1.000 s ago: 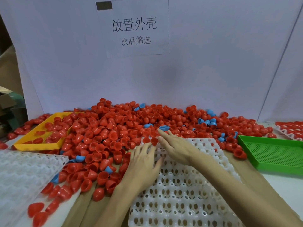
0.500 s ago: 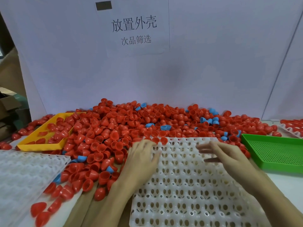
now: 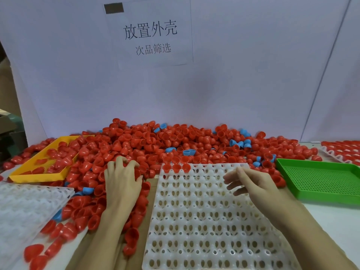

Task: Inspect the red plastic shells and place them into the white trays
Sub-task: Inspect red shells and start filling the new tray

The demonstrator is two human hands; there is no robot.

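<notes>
Three red shells (image 3: 176, 167) fill white tray (image 3: 204, 221).

Single head cam, looks fwd & down, close over white tray (image 3: 204, 221), wide-angle

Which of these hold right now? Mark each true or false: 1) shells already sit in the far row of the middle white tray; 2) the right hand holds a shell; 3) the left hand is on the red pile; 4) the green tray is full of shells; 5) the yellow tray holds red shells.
1) True: three red shells sit in the far row of the middle white tray.
2) False: the right hand hovers over the tray with its fingers spread and no shell visible in it.
3) True: the left hand rests on the red pile, fingers curled into it.
4) False: the green tray holds no shells.
5) True: the yellow tray holds red shells.
</notes>
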